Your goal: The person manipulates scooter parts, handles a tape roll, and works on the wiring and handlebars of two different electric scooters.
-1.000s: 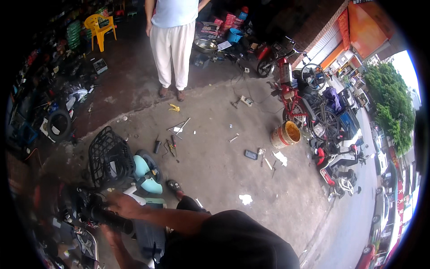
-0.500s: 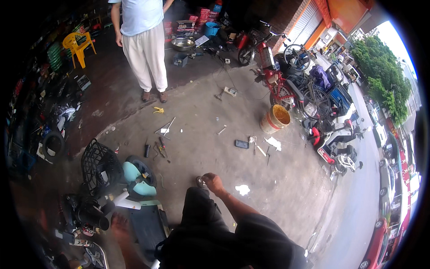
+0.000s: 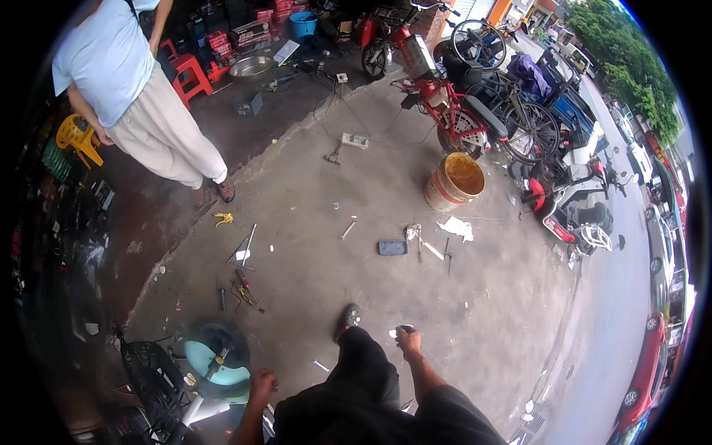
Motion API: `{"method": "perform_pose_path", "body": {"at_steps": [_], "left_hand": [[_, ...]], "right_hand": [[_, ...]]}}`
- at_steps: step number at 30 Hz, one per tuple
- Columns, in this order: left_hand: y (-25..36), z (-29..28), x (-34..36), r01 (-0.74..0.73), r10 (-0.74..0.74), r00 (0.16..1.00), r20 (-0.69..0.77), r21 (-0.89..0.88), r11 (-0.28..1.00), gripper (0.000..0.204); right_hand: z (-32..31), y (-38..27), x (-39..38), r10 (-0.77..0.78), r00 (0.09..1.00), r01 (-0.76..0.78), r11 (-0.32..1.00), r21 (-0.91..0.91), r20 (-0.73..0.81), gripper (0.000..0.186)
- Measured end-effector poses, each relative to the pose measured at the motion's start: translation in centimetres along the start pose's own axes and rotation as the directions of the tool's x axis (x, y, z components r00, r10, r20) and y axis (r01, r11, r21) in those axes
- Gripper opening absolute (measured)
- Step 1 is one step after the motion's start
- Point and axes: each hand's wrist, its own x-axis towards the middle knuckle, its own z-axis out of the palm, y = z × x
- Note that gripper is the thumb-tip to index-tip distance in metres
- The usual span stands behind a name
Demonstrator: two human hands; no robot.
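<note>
My left hand (image 3: 263, 383) hangs low beside my dark trousers, fingers curled in; what they hold, if anything, is hidden. It is nearest to the teal scooter fender (image 3: 199, 357) and its wheel. To the right of my knee, my right hand (image 3: 408, 341) is closed too, and I cannot make out anything in it. A white scrap (image 3: 392, 334) shows beside its fingers, partly covered; it looks to lie on the ground. Ahead of my shoe (image 3: 351, 317) several tools lie on the concrete, among them a small wrench (image 3: 348, 231) and red-handled pliers (image 3: 243, 282).
A person (image 3: 163, 133) in light trousers stands at the far left. A stained bucket (image 3: 436, 194) stands ahead, before a red two-wheeler (image 3: 445, 100) and parked bicycles. A dark flat case (image 3: 392, 248) lies mid-floor. A black basket (image 3: 144, 374) sits left. Cars line the road.
My view has turned and moved forward. The right hand has shifted right, away from my knee. My left hand has risen nearer my body, and the other foot is now forward.
</note>
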Motion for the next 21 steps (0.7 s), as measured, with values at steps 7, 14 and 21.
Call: {"method": "perform_pose_path", "body": {"at_steps": [7, 14, 21], "left_hand": [[15.7, 6.9, 10.4, 0.04, -0.026, 0.998, -0.056, 0.259, 0.965, 0.022], [29.5, 15.9, 23.2, -0.139, 0.106, 0.99, 0.094, 0.512, 0.848, 0.015], [45.2, 25.7, 42.5, -0.293, 0.248, 0.952, 0.183, 0.782, 0.55, 0.027]], "right_hand": [[-0.9, -16.2, 7.1, -0.067, 0.996, 0.051, 0.962, 0.267, 0.053, 0.04], [2.8, -27.0, 13.4, 0.014, 0.997, -0.046, 0.885, 0.464, 0.071, 0.044], [1.1, -37.5, 29.8, 0.05, 0.989, 0.023, 0.877, 0.479, -0.14, 0.051]]}}
